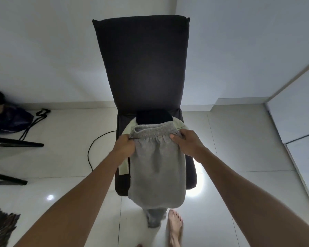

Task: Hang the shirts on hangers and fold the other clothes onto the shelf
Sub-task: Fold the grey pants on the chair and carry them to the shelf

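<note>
I hold up grey sweatpants (157,168) by the elastic waistband in front of a black chair (143,68). My left hand (125,145) grips the waistband's left end and my right hand (185,141) grips its right end. The legs hang down past the seat's front edge to the floor near my bare foot (175,227). On the seat behind the pants lie a pale cream garment (125,164) and a black garment (153,116), both partly hidden.
A black cable (92,148) curls on the tiled floor left of the chair. A dark drawstring bag (9,120) and black table legs (16,144) stand at the left. A white cabinet (300,113) lines the right side.
</note>
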The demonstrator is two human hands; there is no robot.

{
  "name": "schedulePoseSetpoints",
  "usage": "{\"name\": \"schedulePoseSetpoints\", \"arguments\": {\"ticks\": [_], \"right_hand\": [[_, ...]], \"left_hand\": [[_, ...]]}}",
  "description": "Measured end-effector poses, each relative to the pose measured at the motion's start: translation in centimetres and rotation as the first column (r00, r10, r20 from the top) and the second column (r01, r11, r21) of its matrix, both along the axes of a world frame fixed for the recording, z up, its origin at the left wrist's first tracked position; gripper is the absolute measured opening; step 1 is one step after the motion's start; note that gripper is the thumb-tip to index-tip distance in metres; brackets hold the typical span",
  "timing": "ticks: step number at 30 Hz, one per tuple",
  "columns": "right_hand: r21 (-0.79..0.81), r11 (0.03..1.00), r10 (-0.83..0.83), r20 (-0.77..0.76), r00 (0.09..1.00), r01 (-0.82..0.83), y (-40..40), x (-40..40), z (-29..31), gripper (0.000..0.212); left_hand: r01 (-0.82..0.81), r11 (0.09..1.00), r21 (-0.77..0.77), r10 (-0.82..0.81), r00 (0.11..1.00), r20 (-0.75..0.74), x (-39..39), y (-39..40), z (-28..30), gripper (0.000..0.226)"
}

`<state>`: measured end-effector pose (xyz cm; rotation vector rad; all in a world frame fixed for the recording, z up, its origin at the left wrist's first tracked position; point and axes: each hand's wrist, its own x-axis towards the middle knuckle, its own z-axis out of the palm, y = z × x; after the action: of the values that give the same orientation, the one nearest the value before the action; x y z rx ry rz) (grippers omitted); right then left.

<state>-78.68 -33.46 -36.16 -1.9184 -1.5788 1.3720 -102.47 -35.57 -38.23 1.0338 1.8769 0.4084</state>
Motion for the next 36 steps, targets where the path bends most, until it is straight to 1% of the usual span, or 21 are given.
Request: {"name": "schedulePoseSetpoints", "arguments": {"ticks": [4,10,13,17,20,22,24,27,29,32,34,36], "right_hand": [[-0.021,0.999,0.027,-0.042,0.999,-0.027,6.8,-0.4,-4.3,0.032],[-0.039,0.999,-0.025,-0.122,0.992,0.021,13.7,-1.2,-11.1,0.035],[-0.036,0.999,-0.028,-0.089,0.996,0.025,16.5,-1.8,-14.5,0.031],[-0.057,0.998,0.013,0.006,1.0,-0.013,19.1,-2.4,-17.8,0.036],[-0.105,0.994,0.015,0.025,1.0,-0.012,19.6,-2.9,-20.6,0.04],[-0.125,0.992,-0.027,0.011,1.0,0.028,19.2,-3.0,-21.8,0.043],[-0.139,0.988,-0.075,-0.021,0.997,0.072,18.2,-2.7,-21.9,0.046],[-0.17,0.975,-0.151,-0.046,0.987,0.141,15.4,-1.8,-20.7,0.052],[-0.163,0.969,-0.189,-0.019,0.982,0.183,12.5,-1.4,-19.9,0.053],[-0.083,0.964,-0.251,0.051,0.967,0.254,7.9,-0.5,-19.0,0.054],[-0.087,0.958,-0.27,0.058,0.961,0.274,4.9,0.2,-18.7,0.057],[-0.109,0.96,-0.245,0.115,0.963,0.257,1.5,0.9,-18.8,0.059]], "left_hand": [[-0.091,0.996,0.004,0.091,0.992,-0.091,0.3,5.9,-4.2,0.026],[-0.189,0.982,-0.02,0.185,0.973,-0.141,0.9,12.7,-9.5,0.034],[-0.214,0.976,-0.048,0.205,0.967,-0.15,0.1,15.6,-12.8,0.038],[-0.194,0.976,-0.098,0.175,0.968,-0.178,-0.7,17.8,-16.6,0.041],[-0.16,0.982,-0.105,0.137,0.97,-0.201,-0.8,17.9,-18.6,0.041],[-0.154,0.985,-0.078,0.136,0.971,-0.198,-1.0,17.3,-19.2,0.04],[-0.21,0.977,-0.025,0.203,0.966,-0.16,-1.1,15.7,-19.1,0.038],[-0.304,0.952,0.039,0.307,0.948,-0.086,-1.1,11.7,-18.1,0.042],[-0.338,0.94,0.047,0.341,0.938,-0.062,-1.0,7.7,-17.1,0.044],[-0.333,0.942,0.039,0.335,0.939,-0.076,-0.8,1.9,-16.6,0.039],[-0.331,0.944,0.006,0.331,0.941,-0.071,-0.8,-1.6,-16.7,0.037],[-0.343,0.939,-0.018,0.342,0.939,-0.037,-0.9,-5.2,-17.0,0.038]]}}
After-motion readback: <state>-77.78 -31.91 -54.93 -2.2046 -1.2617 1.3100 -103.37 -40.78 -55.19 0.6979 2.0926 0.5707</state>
